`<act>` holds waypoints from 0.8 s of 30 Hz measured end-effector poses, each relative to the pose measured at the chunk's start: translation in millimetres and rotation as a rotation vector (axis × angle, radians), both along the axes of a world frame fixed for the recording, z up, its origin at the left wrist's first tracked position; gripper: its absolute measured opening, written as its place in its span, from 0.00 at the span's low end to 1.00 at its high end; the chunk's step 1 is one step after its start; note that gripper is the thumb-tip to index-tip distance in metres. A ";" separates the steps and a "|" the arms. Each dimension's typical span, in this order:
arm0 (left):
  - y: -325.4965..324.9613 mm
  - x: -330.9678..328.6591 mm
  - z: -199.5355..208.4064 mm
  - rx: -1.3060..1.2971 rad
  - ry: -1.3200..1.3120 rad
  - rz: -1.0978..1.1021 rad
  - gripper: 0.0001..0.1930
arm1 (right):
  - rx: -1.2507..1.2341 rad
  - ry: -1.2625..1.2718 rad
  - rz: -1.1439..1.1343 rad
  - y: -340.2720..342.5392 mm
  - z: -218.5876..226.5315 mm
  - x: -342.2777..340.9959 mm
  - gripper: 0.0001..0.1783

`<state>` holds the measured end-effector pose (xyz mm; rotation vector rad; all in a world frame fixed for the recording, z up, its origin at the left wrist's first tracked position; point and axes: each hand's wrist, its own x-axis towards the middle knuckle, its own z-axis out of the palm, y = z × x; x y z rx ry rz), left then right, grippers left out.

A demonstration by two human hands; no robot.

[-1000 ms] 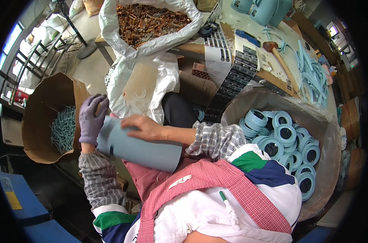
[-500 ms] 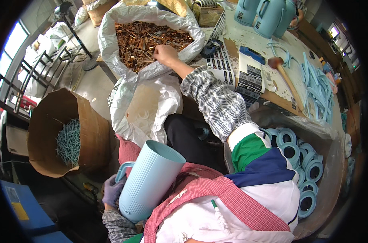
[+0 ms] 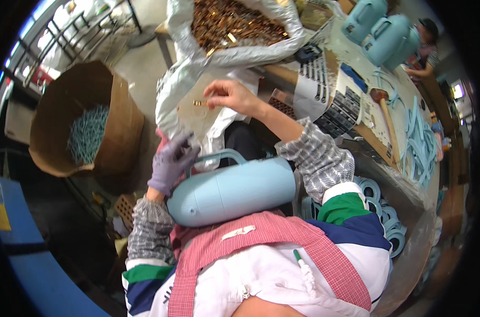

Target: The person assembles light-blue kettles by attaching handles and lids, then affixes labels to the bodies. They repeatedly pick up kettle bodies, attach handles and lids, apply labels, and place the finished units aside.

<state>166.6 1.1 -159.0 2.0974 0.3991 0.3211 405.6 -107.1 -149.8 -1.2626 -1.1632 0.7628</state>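
Note:
A light blue ribbed jug [image 3: 237,193] lies on its side across my lap, its handle [image 3: 226,153] turned away from me. My left hand [image 3: 171,161], in a thin purple-grey glove, is beside the jug's left end and handle with its fingers apart. Bare and pinched, my right hand [image 3: 232,98] holds a small gold-coloured metal piece [image 3: 201,103] above an open white bag [image 3: 168,100] with pale translucent material in it. Farther off, a white sack [image 3: 250,55] is full of brown and copper-coloured pieces [image 3: 234,26].
To the left stands a cardboard drum [image 3: 126,113] holding light blue thin sticks [image 3: 87,134]. A plastic-lined bin at right holds light blue rings [image 3: 390,216]. The table bears a mallet [image 3: 385,119], blue strips [image 3: 419,142] and several jugs [image 3: 388,37]. Another person [image 3: 427,53] is behind it.
My right hand has come out of the sack toward me with the gold-coloured piece. The jug has tipped from upright onto its side, and my left hand has risen beside its handle.

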 end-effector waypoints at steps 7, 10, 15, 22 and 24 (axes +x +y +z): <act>5.6 -16.7 -10.6 0.383 -0.315 -0.019 0.13 | -0.217 -0.512 0.074 -24.4 -5.8 -82.6 0.09; 5.2 -24.3 -14.6 0.291 -0.270 -0.045 0.12 | -0.099 -0.862 -0.031 -30.5 -6.9 -95.5 0.07; 1.8 -31.3 -20.4 -0.371 -0.208 -0.040 0.10 | 0.012 -0.974 -0.099 -34.6 -9.7 -109.2 0.06; 1.2 -30.2 -13.6 -0.589 -0.076 -0.068 0.15 | 0.039 -1.169 -0.186 -40.9 -6.3 -113.5 0.08; 2.1 -33.4 -11.4 -0.587 0.014 -0.113 0.18 | 0.034 -1.214 -0.184 -46.7 -8.6 -113.8 0.09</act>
